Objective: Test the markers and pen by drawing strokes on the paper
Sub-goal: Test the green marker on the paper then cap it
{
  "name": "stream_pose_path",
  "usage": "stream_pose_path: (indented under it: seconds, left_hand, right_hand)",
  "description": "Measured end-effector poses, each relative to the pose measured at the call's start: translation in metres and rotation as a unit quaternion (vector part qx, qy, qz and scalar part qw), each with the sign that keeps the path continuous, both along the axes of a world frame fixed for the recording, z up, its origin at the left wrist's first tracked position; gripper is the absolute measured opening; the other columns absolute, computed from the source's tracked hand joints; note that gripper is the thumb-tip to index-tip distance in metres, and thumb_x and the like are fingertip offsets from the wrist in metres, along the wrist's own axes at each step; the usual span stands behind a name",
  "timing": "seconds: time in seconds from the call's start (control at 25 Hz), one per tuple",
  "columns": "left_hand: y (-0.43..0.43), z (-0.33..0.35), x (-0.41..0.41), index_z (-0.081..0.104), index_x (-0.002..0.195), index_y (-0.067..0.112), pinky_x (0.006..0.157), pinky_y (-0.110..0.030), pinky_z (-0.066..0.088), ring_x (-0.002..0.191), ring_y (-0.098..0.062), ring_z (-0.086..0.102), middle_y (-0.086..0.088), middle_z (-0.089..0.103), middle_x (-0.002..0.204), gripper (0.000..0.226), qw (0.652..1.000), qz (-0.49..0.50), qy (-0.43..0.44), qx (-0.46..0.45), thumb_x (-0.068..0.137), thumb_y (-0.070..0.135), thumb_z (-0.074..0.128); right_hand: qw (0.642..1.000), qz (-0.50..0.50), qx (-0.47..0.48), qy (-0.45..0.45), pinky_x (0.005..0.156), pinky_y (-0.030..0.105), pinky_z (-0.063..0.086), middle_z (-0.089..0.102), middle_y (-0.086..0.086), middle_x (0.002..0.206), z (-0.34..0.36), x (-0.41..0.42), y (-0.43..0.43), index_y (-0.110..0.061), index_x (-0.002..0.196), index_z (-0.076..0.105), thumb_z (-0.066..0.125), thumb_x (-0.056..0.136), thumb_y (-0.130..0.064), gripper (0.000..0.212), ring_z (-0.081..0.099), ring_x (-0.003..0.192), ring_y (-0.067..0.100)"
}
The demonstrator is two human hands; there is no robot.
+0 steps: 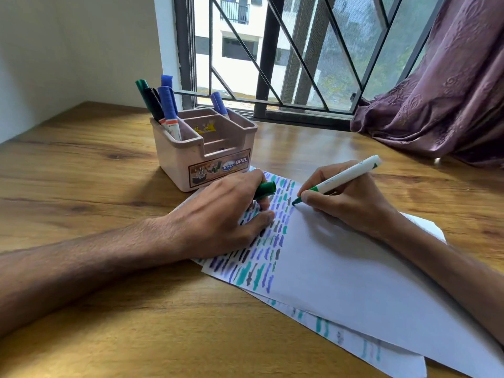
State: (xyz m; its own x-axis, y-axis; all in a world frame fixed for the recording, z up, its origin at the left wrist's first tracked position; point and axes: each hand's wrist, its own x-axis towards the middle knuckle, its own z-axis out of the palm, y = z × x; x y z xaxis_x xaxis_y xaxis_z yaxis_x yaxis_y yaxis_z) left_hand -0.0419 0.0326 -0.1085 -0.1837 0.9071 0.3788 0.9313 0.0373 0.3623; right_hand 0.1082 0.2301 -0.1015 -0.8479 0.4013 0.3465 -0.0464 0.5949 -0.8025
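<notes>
My right hand (349,200) grips a white-barrelled green marker (346,174), its tip touching the white paper (341,268) at the top of a fresh column. The paper's left part carries several columns of short blue, teal and dark strokes. My left hand (218,216) rests on the paper's left edge and holds the marker's green cap (266,189) between thumb and fingers. A pink plastic holder (207,154) stands behind my left hand, with blue, green and black capped markers (163,105) upright in its left compartment and one blue marker (219,103) at the back.
A second sheet with teal strokes (354,336) lies under the top paper. The wooden desk (81,165) runs to a white wall on the left. A barred window (272,50) and a purple curtain (436,91) lie beyond the desk's far edge.
</notes>
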Motion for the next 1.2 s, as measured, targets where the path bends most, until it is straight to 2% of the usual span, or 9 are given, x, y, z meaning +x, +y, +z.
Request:
stream_pose_path:
  seconds: [0.2,0.4,0.88,1.04,1.2]
  left_hand:
    - [0.0,-0.0011,-0.0006,0.05,0.1,0.028,0.076,-0.035,0.051,0.086,-0.006,0.057,0.013,0.059,0.094,0.024,1.0,0.001,0.001,0.006,0.094,0.048,0.06]
    - [-0.0002,-0.0012,-0.0012,0.05,0.1,0.027,0.077,-0.037,0.052,0.087,-0.008,0.058,0.012,0.06,0.095,0.025,1.0,0.0,0.003,0.003,0.093,0.049,0.059]
    - [0.0,-0.0011,-0.0013,0.051,0.102,0.027,0.076,-0.037,0.053,0.086,-0.008,0.058,0.011,0.06,0.096,0.026,1.0,0.004,0.006,-0.005,0.093,0.05,0.058]
    - [0.0,-0.0008,-0.0009,0.05,0.102,0.027,0.076,-0.036,0.052,0.086,-0.007,0.057,0.012,0.059,0.096,0.026,1.0,0.006,0.008,-0.007,0.093,0.051,0.058]
    - [-0.0003,-0.0014,-0.0002,0.05,0.103,0.028,0.076,-0.036,0.052,0.087,-0.007,0.057,0.012,0.059,0.096,0.027,1.0,0.006,0.007,-0.01,0.092,0.052,0.056]
  right_hand:
    - [1.0,-0.011,0.002,-0.005,0.037,0.018,0.031,0.059,0.013,0.049,0.0,-0.0011,0.0008,0.01,0.077,0.071,0.073,0.085,0.012,0.008,0.043,0.035,0.011]
    - [1.0,-0.016,0.006,-0.006,0.038,0.019,0.033,0.059,0.016,0.052,0.0003,-0.0016,0.0011,0.01,0.078,0.071,0.074,0.086,0.008,0.008,0.045,0.035,0.011]
    - [0.999,-0.041,0.011,-0.002,0.038,0.021,0.033,0.06,0.01,0.051,-0.0004,-0.0018,0.0023,0.007,0.078,0.072,0.076,0.086,0.004,0.01,0.045,0.036,0.009]
    - [1.0,-0.011,0.013,-0.003,0.037,0.019,0.033,0.06,0.012,0.052,-0.0004,-0.0007,0.0024,0.011,0.079,0.071,0.075,0.086,0.008,0.009,0.045,0.036,0.01]
    - [1.0,-0.002,0.016,-0.005,0.038,0.017,0.033,0.059,0.007,0.049,-0.0016,-0.0007,0.0039,0.011,0.077,0.071,0.075,0.085,0.009,0.009,0.045,0.036,0.009]
